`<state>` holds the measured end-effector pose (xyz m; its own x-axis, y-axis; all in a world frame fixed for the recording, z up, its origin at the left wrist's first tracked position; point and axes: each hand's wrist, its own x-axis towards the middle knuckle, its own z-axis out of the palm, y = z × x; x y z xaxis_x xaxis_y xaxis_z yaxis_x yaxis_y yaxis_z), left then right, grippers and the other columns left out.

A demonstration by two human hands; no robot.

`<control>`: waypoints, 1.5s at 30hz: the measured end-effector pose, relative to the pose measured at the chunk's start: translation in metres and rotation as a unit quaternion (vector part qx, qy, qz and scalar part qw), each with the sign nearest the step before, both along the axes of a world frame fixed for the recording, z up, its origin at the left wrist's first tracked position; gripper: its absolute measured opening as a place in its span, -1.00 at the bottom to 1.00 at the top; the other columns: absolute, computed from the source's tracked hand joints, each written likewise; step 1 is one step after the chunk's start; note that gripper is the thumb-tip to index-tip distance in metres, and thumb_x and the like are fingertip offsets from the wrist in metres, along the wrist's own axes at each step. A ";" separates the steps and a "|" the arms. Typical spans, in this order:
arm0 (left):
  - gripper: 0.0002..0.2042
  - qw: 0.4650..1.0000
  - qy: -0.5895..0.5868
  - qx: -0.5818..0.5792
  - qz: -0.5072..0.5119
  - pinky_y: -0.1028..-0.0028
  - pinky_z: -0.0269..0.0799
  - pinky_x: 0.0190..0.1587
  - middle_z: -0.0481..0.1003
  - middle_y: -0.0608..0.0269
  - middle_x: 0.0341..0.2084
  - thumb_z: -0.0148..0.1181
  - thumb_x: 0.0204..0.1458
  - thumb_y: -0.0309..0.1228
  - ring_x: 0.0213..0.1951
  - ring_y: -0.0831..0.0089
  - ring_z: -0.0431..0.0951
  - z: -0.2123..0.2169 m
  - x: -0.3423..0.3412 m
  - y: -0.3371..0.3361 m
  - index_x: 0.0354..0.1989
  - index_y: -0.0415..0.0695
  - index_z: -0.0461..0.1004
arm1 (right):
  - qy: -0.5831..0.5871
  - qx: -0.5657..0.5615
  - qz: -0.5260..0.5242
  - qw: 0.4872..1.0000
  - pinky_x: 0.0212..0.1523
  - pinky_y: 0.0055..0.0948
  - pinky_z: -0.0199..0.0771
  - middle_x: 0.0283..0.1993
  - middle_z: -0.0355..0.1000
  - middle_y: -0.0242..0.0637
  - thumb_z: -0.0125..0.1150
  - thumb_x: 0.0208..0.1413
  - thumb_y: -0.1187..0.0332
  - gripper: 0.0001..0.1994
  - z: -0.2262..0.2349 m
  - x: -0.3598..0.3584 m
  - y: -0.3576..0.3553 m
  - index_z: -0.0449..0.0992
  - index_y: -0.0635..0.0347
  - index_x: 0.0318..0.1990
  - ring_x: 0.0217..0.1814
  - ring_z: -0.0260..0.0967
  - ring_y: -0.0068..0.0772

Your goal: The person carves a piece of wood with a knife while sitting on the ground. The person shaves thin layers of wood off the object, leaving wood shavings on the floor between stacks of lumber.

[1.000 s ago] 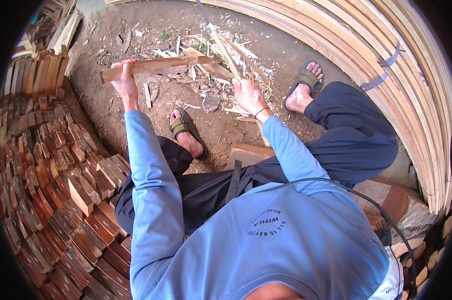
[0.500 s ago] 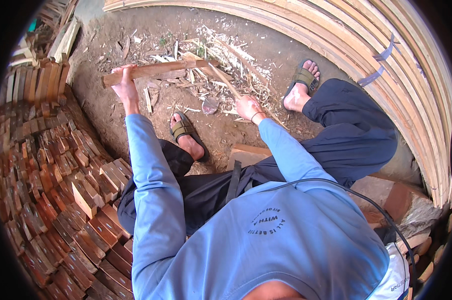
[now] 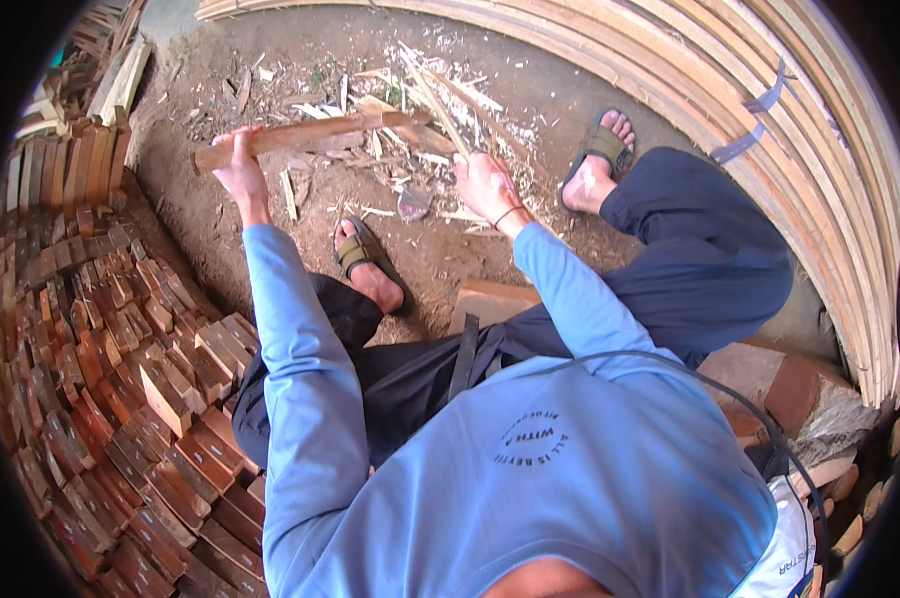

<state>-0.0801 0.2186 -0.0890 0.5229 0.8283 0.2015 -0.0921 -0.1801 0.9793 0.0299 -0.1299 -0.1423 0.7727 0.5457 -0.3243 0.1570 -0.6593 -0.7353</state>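
My left hand (image 3: 241, 169) is closed round the left end of a flat brown wooden board (image 3: 315, 135), held out over the ground and pointing right. My right hand (image 3: 488, 187) grips a slim pale wooden stick (image 3: 448, 125), slanting up and away to the left. Against the litter behind it, whether its far end carries a blade cannot be made out. Stick and board look apart. Wood shavings and chips (image 3: 495, 120) lie on the dirt beneath both hands.
Stacked short wooden blocks (image 3: 121, 399) crowd my left side. Long curved-looking pale planks (image 3: 659, 60), tied with a strip, run along the far and right sides. My sandalled feet stand at the left (image 3: 370, 269) and right (image 3: 601, 159). A black cable (image 3: 729, 391) crosses my shirt.
My right hand has risen slightly away from me and left; the stick now points more upward, its end off the board's tip. The left hand and board have shifted slightly left.
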 end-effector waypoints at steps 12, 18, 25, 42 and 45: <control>-0.90 1.000 -0.024 -0.016 -0.005 0.37 0.47 0.01 0.56 0.17 -0.37 0.14 0.07 -0.61 -0.23 0.33 0.62 0.006 0.010 -0.005 -0.38 -0.14 0.35 | -0.017 0.043 0.011 0.999 -0.49 -0.06 0.39 -0.57 0.41 0.07 -0.03 0.27 0.22 -0.62 -0.003 0.005 -0.001 0.49 0.38 -0.44 -0.62 0.38 0.07; -0.93 1.000 -0.022 -0.013 -0.004 0.40 0.45 0.00 0.57 0.19 -0.40 0.15 0.05 -0.59 -0.25 0.39 0.60 0.010 0.021 -0.002 -0.41 -0.15 0.39 | -0.042 -0.043 0.089 0.994 -0.45 -0.05 0.42 -0.55 0.45 0.04 -0.02 0.28 0.20 -0.61 -0.089 -0.019 -0.032 0.54 0.39 -0.38 -0.59 0.41 0.04; -0.95 1.000 -0.017 -0.011 0.005 0.43 0.40 -0.03 0.58 0.20 -0.40 0.14 0.06 -0.55 -0.26 0.45 0.58 0.009 0.015 -0.006 -0.42 -0.15 0.43 | 0.022 0.012 0.053 0.998 -0.41 -0.07 0.47 -0.57 0.45 0.08 -0.03 0.27 0.18 -0.58 -0.046 -0.009 -0.016 0.55 0.42 -0.38 -0.52 0.49 0.03; -0.94 0.999 0.008 -0.014 0.028 0.42 0.44 -0.03 0.58 0.15 -0.40 0.16 0.03 -0.56 -0.28 0.40 0.59 0.008 0.007 -0.008 -0.43 -0.19 0.40 | 0.021 0.017 0.008 1.000 -0.49 -0.15 0.44 -0.65 0.41 -0.07 0.00 0.26 0.12 -0.59 -0.015 -0.002 -0.013 0.57 0.34 -0.36 -0.56 0.44 -0.19; -0.94 0.999 -0.024 -0.022 0.004 0.40 0.44 -0.03 0.57 0.16 -0.40 0.16 0.04 -0.56 -0.27 0.39 0.60 0.007 0.014 -0.007 -0.42 -0.18 0.40 | 0.067 -0.009 0.005 0.998 -0.39 -0.10 0.47 -0.61 0.45 -0.02 0.01 0.26 0.14 -0.59 -0.069 -0.016 -0.017 0.56 0.36 -0.37 -0.54 0.44 -0.07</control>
<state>-0.0663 0.2113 -0.0824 0.5074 0.8406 0.1899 -0.1387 -0.1378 0.9807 0.0143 -0.1465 -0.2109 0.7163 0.5461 -0.4344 0.0648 -0.6719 -0.7378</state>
